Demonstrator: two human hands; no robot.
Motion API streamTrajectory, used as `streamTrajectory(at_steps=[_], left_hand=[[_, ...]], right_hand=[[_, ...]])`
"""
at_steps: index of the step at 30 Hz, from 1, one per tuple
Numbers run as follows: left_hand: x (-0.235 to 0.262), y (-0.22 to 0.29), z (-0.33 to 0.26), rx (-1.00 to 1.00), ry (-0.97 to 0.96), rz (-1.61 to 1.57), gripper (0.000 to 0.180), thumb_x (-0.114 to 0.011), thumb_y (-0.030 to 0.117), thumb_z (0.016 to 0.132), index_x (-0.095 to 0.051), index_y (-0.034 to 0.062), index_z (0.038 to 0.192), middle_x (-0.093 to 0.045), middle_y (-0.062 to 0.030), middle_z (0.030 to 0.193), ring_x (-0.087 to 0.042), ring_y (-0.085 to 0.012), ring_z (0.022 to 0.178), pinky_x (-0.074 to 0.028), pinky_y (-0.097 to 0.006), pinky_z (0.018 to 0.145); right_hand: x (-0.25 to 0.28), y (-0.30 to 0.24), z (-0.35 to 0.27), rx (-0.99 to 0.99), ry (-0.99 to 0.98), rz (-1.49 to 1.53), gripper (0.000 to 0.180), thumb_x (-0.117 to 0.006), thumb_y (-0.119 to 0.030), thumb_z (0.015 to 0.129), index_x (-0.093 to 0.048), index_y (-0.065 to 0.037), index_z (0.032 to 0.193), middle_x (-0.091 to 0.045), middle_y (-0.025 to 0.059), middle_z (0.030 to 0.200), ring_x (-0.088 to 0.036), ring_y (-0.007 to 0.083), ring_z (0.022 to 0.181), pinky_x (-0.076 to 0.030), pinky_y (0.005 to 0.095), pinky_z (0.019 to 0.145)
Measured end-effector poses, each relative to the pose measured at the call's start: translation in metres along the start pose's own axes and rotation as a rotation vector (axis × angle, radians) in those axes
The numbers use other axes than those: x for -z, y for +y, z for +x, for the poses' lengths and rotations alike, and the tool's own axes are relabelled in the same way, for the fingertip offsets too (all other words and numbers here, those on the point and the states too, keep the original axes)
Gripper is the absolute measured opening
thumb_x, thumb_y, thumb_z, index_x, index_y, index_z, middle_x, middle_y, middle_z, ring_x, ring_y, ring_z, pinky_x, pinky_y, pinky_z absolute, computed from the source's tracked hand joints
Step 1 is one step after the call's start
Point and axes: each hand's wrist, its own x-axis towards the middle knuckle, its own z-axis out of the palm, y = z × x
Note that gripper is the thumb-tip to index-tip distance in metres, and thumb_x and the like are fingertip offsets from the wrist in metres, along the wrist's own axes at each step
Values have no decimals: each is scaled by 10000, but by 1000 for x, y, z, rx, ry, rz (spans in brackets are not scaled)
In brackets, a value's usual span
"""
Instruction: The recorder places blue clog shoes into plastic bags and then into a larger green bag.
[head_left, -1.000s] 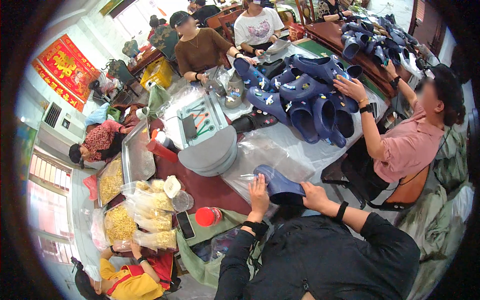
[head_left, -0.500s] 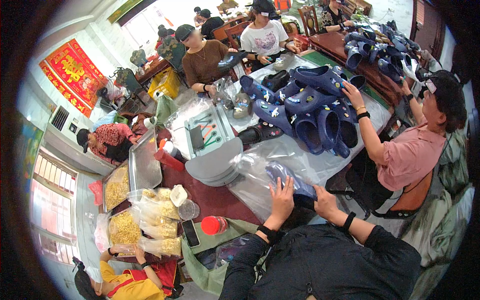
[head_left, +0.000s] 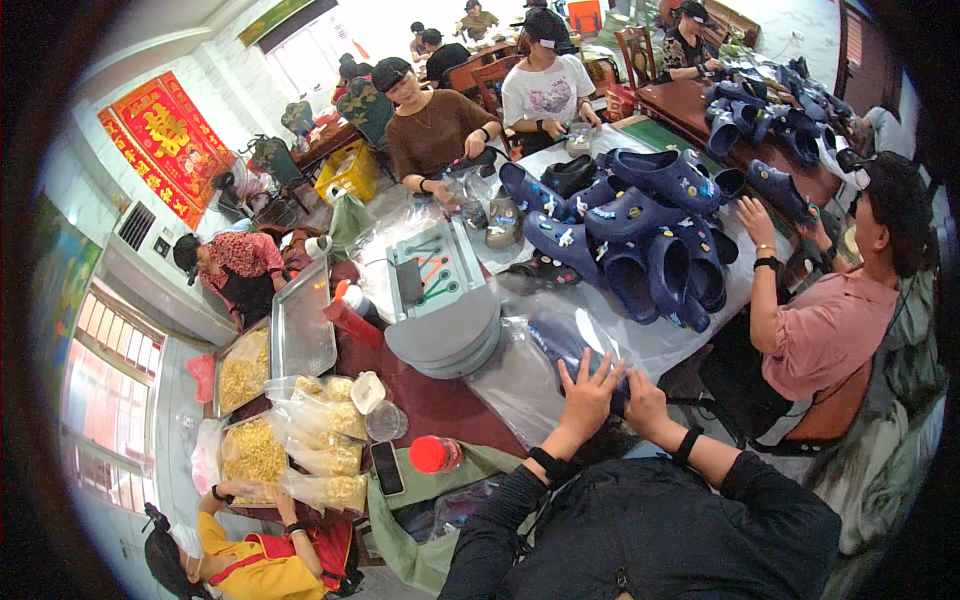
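Observation:
A navy clog (head_left: pixel 556 340) lies inside a clear plastic bag (head_left: pixel 508 368) in front of me, its toe pointing away. My left hand (head_left: pixel 588 398) rests over the bagged clog with its fingers spread and stretched out. At the heel end my right hand (head_left: pixel 650 405) is closed around the clog's edge. Whether it also pinches the bag's opening, I cannot make out. Beyond the bag rises a heap of navy clogs (head_left: pixel 630 220) with small colourful charms on them.
Left of the bag stands a grey machine (head_left: pixel 440 325) with a rounded front. Nearer left are a red-lidded jar (head_left: pixel 430 455), a phone (head_left: pixel 387 468) and bags of yellow pieces (head_left: pixel 325 455). A co-worker in pink (head_left: pixel 835 320) sits right; others sit across the table.
The clog has gone deeper into the plastic bag, and my left hand's fingers have spread wider. The view has shifted slightly. The co-worker in pink has drawn a hand back from the heap.

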Motion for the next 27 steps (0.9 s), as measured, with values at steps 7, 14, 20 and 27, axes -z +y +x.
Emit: streamTrajectory(at_steps=[7, 14, 20, 27], left_hand=[[9, -7, -9, 192, 373, -20, 525, -520, 138, 817, -402, 115, 1328, -352, -147, 1374, -293, -339, 1280, -142, -615, 998], [-3, -42, -20, 523, 69, -315, 658, -438, -37, 752, -209, -45, 1369, -451, -277, 1236, -531, -398, 1021, -448, -402, 808], [-11, -38, -20, 480, 238, -302, 686, -432, -60, 731, -195, -35, 1373, -534, -311, 1055, -555, -445, 828, -441, -469, 697], [-20, -36, -28, 467, 220, -423, 691, -431, -77, 733, -216, 4, 1385, -562, -311, 920, -556, -442, 771, -445, -449, 670]], right_hand=[[-27, -5, 8, -249, 152, 321, 372, -557, -71, 754, -469, -11, 1111, -527, 214, 997, -518, 432, 904, -418, 477, 754], [-49, 2, 20, -332, 226, 516, 316, -560, -61, 759, -527, 47, 1055, -595, 177, 918, -573, 285, 828, -443, 347, 736], [-56, -8, 27, -720, -51, 973, 309, -546, -54, 707, -553, 63, 992, -595, 107, 830, -543, 157, 750, -439, 298, 653], [-55, -21, 33, -496, 137, 634, 402, -546, -103, 732, -511, 58, 1098, -598, 180, 875, -582, 257, 821, -451, 345, 742]])
